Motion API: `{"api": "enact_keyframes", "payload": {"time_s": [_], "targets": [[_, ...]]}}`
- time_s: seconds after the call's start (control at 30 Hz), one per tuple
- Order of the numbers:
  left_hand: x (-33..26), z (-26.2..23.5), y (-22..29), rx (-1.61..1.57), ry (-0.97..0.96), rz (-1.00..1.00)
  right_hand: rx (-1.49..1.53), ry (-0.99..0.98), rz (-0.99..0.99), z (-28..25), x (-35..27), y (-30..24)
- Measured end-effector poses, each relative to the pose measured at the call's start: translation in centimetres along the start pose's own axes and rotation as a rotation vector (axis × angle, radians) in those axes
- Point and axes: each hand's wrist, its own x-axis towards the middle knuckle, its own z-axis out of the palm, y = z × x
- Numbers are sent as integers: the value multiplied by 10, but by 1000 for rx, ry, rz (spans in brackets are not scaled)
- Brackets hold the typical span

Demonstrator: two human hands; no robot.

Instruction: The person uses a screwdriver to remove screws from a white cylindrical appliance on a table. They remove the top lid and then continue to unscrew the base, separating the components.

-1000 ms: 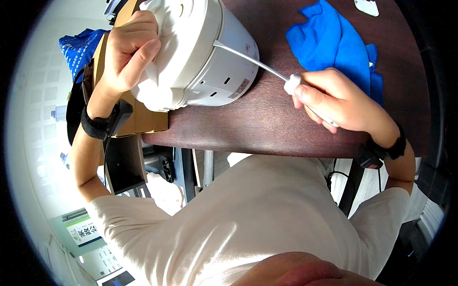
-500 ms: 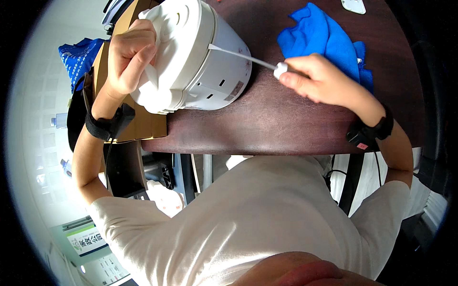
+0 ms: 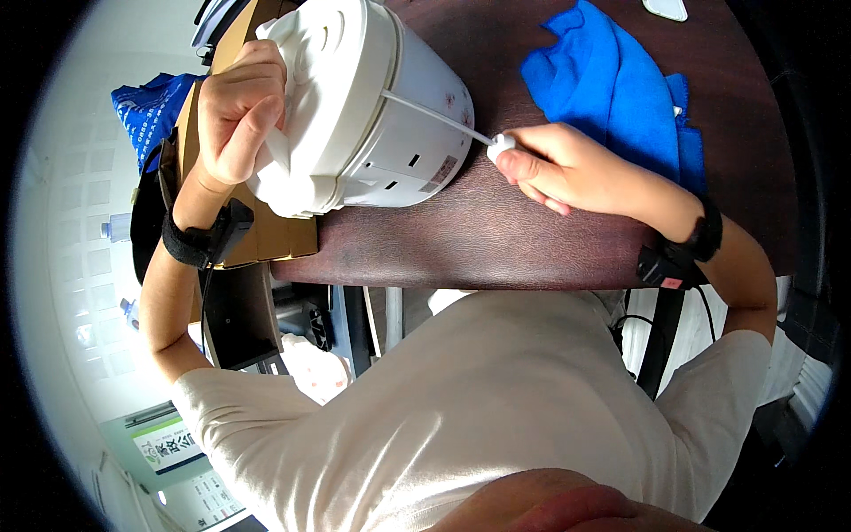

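Note:
A white rice cooker [image 3: 417, 133] stands tilted on the table, its lid side turned toward the left. My left hand [image 3: 244, 111] is closed round the white handle [image 3: 280, 155] at the lid. In my right hand [image 3: 567, 168] is a slim tool [image 3: 443, 117] with a thin pale shaft and a white collar, like a narrow cleaning brush. Its tip meets the seam between the lid and the cooker's body. What the tip is made of cannot be made out. My right fingers wrap its grip and hide most of it.
A crumpled blue cloth [image 3: 603, 80] lies on the dark brown table [image 3: 496, 239] beyond my right hand. Cardboard boxes [image 3: 266, 239] stand at the left, beside the cooker. A white flat object [image 3: 665, 8] rests at the far right. The table's near edge runs before my body.
My right hand has moved slightly left and down with the tool, and its tip sits closer in at the lid seam. My left hand keeps its hold on the handle.

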Motion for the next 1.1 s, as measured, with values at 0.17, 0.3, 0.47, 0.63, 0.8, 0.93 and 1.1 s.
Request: {"api": "enact_keyframes", "payload": {"time_s": [0.17,0.3,0.47,0.63,0.8,0.93,1.1], "targets": [[2,1,0,-17,-42,69,-162,3,175,-15,-19,-44],[3,-1,4,35,-53,69,-240,-30,308,-22,-24,-85],[2,-8,0,-22,-64,34,-561,10,540,-18,-18,-140],[-1,-15,-10,-106,-41,63,-713,-13,659,-12,-6,-170],[-2,-43,-23,-217,-36,55,-651,-21,559,-21,-14,-156],[-24,-47,-32,-13,155,36,-675,4,471,-22,-20,-147],[-6,-49,-11,-114,4,-73,-514,42,379,-35,-25,-138]]}}
